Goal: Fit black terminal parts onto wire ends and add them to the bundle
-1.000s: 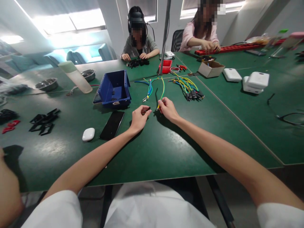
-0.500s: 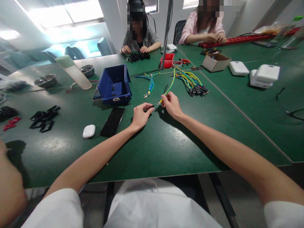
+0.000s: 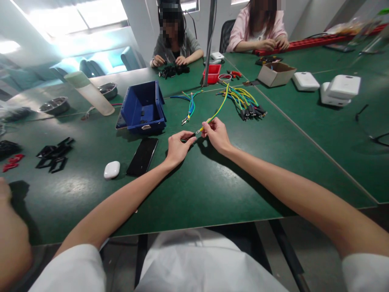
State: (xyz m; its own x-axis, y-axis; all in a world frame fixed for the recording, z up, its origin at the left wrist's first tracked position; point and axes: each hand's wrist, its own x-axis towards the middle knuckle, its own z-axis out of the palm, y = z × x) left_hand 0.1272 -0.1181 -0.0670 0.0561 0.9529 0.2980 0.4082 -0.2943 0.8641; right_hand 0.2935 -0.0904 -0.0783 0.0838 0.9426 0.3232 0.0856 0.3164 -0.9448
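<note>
My right hand (image 3: 217,134) pinches a yellow-green wire (image 3: 221,106) near its end, where a small metal ring terminal (image 3: 198,131) points toward my left hand. Between the thumb and fingertips of my left hand (image 3: 180,148) is a small black piece (image 3: 192,135), mostly hidden by the fingers. The terminal's tip is right at the black piece; whether they touch I cannot tell. Beyond my hands lie a few blue and green wires (image 3: 191,106) with metal ends. To their right is a bundle of yellow-green wires (image 3: 243,99) with black sleeves at the near ends.
A blue bin (image 3: 142,107) stands behind a black phone (image 3: 142,156) and a white case (image 3: 112,170). Black frames (image 3: 54,154) lie left. A metal pole (image 3: 209,44), red tray (image 3: 212,74) and cardboard box (image 3: 276,74) are farther back. Two people work across the green table (image 3: 194,194).
My right hand has moved slightly left, bringing the wire's terminal up to the black piece in my left hand. The view has shifted a little.
</note>
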